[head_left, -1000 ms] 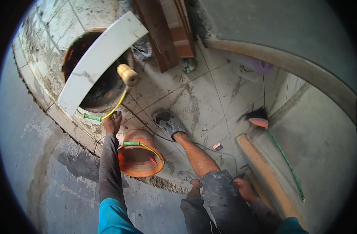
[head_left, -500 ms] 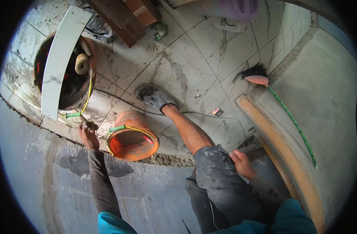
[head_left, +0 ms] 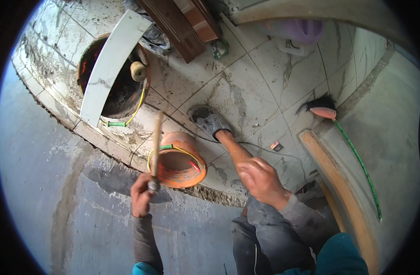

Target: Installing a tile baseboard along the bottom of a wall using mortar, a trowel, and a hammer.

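Wooden-shafted and stiff, a probably head-heavy tool (head_left: 156, 153) is being clenched by the left hand (head_left: 141, 197) at its grey near end (head_left: 153, 184), its shaft (head_left: 158, 130) likely offering the surer hold, and is pointing far past the left rim of the orange bucket (head_left: 184, 183), while the right hand (head_left: 260, 182) is blurring rightward, its grip unclear.

The left hand (head_left: 141, 195) has a wooden-handled tool (head_left: 157, 142) gripped, just left of the orange bucket (head_left: 184, 183)! Right hand (head_left: 265, 183), blurred, hovers right of that bucket. Beyond the bucket, leftward, a curved white slab (head_left: 111, 68) spans a tub (head_left: 116, 104); well right of the bucket, a broom (head_left: 323, 112)!
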{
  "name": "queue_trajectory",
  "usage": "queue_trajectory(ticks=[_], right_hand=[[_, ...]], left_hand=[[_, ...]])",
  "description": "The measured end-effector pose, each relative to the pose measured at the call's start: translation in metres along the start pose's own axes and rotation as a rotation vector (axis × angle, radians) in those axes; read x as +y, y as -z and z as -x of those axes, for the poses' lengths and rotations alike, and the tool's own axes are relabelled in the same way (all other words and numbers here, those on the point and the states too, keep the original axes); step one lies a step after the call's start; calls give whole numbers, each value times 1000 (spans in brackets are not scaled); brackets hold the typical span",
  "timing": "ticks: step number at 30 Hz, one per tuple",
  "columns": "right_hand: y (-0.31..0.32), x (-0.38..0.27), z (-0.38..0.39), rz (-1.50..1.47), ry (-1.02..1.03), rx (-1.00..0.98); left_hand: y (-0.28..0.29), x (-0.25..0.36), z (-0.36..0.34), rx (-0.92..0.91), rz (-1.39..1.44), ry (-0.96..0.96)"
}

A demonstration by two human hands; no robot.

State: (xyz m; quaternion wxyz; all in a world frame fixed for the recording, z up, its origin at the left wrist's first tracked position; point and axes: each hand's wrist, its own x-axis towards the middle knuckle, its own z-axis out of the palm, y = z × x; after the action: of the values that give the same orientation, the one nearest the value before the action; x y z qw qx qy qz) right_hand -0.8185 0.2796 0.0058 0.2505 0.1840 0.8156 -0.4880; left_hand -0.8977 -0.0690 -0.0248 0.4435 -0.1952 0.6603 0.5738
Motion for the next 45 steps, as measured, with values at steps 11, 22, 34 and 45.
queue_trajectory(ticks=[11,22,34,45], right_hand=[[-20,26,-113,481,85,-963],[5,165,-25,296,-621,-70],[-5,201,54,-432,-1159,5],[-24,186,56,-487,-1207,-19]], left_hand=[[-104,55,-71,-635,-106,111],[-265,99,-315,-73,-294,-496],[-321,105,-460,387,115,-50],[-307,112,-468,346,-67,-123]])
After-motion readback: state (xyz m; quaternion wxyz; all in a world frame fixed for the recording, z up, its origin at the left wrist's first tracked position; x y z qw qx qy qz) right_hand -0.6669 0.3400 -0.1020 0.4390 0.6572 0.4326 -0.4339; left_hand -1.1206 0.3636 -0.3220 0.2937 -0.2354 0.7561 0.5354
